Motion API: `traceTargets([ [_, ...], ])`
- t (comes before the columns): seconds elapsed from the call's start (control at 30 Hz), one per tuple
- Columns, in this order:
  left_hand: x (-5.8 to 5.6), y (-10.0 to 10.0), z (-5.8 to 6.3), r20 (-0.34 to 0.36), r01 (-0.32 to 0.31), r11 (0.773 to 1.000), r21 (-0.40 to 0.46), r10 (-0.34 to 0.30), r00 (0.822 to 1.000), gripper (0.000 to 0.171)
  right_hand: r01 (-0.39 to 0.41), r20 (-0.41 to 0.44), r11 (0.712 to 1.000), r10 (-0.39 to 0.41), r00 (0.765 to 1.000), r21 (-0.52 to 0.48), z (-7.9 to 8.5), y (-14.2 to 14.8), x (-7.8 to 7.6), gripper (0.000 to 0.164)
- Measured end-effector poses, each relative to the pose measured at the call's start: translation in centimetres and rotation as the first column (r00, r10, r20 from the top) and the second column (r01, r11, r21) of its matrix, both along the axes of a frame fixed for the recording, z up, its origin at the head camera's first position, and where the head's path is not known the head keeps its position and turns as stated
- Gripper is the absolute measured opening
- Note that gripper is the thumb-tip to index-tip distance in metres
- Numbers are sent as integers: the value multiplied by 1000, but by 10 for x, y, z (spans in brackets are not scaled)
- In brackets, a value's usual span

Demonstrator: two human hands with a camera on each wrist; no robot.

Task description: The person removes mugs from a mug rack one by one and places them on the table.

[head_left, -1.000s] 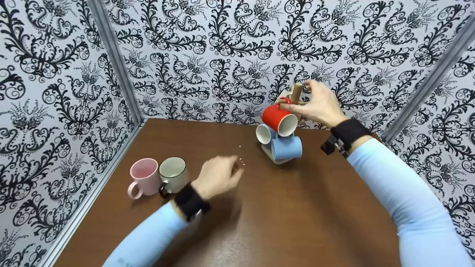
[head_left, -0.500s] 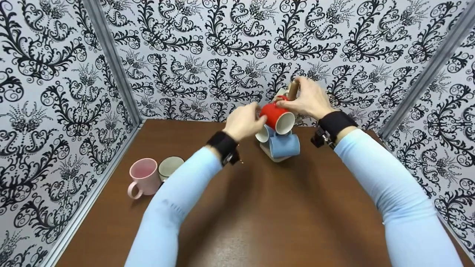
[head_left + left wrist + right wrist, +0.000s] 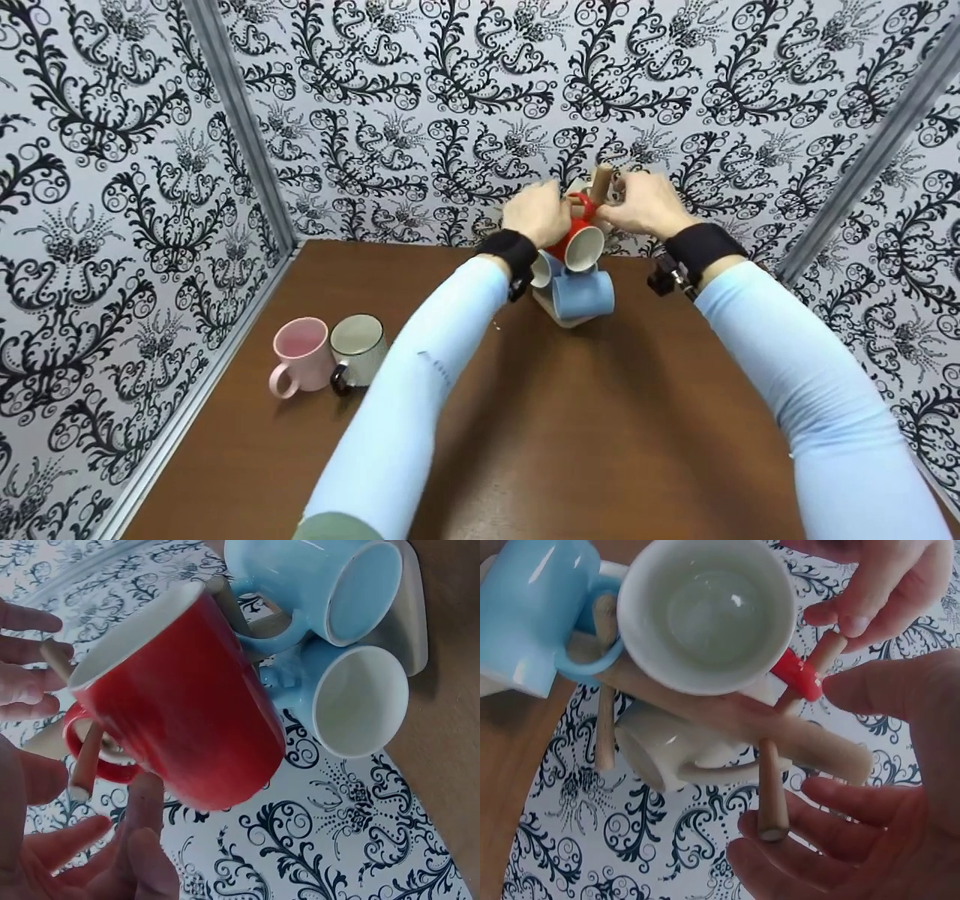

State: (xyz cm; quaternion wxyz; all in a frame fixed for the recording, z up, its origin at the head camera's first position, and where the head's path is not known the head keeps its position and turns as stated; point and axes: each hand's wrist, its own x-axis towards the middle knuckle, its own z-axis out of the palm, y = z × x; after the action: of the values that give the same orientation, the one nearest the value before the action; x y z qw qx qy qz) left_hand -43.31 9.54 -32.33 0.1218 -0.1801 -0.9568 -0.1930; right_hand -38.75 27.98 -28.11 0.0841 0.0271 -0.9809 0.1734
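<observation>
A red mug (image 3: pixel 562 247) hangs by its handle on a peg of a wooden mug tree (image 3: pixel 817 742), its white inside facing forward. My left hand (image 3: pixel 537 213) is at the mug's left, fingers loosely bent and spread about the peg tip, one fingertip right at the red handle (image 3: pixel 116 771). On the other side, the right hand (image 3: pixel 646 204) has its thumb tip at the handle, while its other fingers lie loose behind the post and another peg. Two light blue mugs (image 3: pixel 583 294) hang lower on the tree, the left one partly hidden by my left wrist.
A cream mug (image 3: pixel 656 746) hangs at the back of the tree. On the table's left stand a pink mug (image 3: pixel 307 364) and a grey-white mug (image 3: pixel 361 352) with a dark handle. Patterned walls (image 3: pixel 375 97) rise behind and beside the brown table (image 3: pixel 570 442).
My left hand has come up and right from over the table to the red mug's handle. The right hand stays by the post. The red mug now hangs slightly lower from its handle.
</observation>
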Motion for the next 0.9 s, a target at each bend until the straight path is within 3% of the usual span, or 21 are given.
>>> traceTargets([
  [0.2,-8,18,-2,-34,-5,1000,-14,5,999,23,-42,-13,997,43,999,72,-10,10,-12,38],
  [0.4,-11,23,-4,-89,-31,999,23,33,995,20,-46,-53,996,49,997,70,-22,17,-19,31],
  [0.67,-9,18,-1,17,-25,991,131,23,1000,14,-38,-79,997,44,996,72,-34,21,-21,29],
  [0.9,-15,19,4,39,-7,992,129,2,999,12,-9,-68,999,11,998,32,-35,23,-21,28],
])
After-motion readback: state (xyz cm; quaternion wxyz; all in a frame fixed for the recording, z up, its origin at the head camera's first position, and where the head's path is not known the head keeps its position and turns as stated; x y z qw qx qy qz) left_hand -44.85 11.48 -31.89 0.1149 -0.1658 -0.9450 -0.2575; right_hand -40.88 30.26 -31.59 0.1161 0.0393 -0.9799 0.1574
